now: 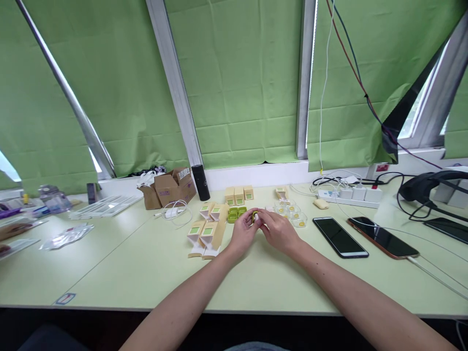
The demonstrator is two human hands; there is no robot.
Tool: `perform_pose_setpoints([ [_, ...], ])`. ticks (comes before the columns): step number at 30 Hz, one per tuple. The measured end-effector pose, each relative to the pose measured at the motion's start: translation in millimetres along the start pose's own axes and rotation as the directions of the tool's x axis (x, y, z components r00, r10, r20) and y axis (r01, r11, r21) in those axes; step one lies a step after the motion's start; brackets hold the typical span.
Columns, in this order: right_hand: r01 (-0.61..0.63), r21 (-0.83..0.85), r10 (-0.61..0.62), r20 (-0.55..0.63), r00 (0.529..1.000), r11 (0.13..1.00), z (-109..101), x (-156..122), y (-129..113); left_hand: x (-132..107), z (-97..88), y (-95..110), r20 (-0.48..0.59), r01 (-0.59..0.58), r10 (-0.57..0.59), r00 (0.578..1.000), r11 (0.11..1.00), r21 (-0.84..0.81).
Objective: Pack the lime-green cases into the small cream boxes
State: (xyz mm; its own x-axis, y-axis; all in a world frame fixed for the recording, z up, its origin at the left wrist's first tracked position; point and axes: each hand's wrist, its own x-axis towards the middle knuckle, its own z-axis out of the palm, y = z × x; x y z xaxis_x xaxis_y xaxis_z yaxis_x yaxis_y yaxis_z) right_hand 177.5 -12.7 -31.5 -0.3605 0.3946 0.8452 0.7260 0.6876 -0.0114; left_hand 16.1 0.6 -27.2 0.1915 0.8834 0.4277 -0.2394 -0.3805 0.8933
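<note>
My left hand (243, 229) and my right hand (277, 229) meet over the middle of the table, fingers closed around a small green-and-yellow piece (255, 215) with something white at it. Fingers hide most of that piece, so its kind is unclear. Just behind my left hand sit small green square containers (234, 214). Clear plastic cups (299, 220) with yellow bits inside lie to the right of my right hand. On the left stand several folded tan cartons (209, 230) with green windows, partly opened.
Closed tan cartons (239, 196) stand at the back, and another carton (282, 193) sits farther right. A black cylinder (201, 182) is beside a brown cardboard box (174, 186). Two phones (340, 237), cables and a power strip (349, 196) occupy the right. At far left is another person's hand (14, 230).
</note>
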Motion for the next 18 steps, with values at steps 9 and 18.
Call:
perform_pose_setpoints([
  [9, -0.003, -0.009, 0.003, 0.002, 1.0, 1.0, 0.7, 0.6, -0.3, -0.2, 0.1, 2.0, 0.005, 0.002, -0.002, 1.0, 1.0, 0.01],
  [18, -0.012, -0.014, 0.013, 0.019, 1.0, 1.0, 0.3, 1.5, -1.7, 0.4, -1.7, 0.1, 0.008, -0.006, 0.006, 1.0, 1.0, 0.002],
])
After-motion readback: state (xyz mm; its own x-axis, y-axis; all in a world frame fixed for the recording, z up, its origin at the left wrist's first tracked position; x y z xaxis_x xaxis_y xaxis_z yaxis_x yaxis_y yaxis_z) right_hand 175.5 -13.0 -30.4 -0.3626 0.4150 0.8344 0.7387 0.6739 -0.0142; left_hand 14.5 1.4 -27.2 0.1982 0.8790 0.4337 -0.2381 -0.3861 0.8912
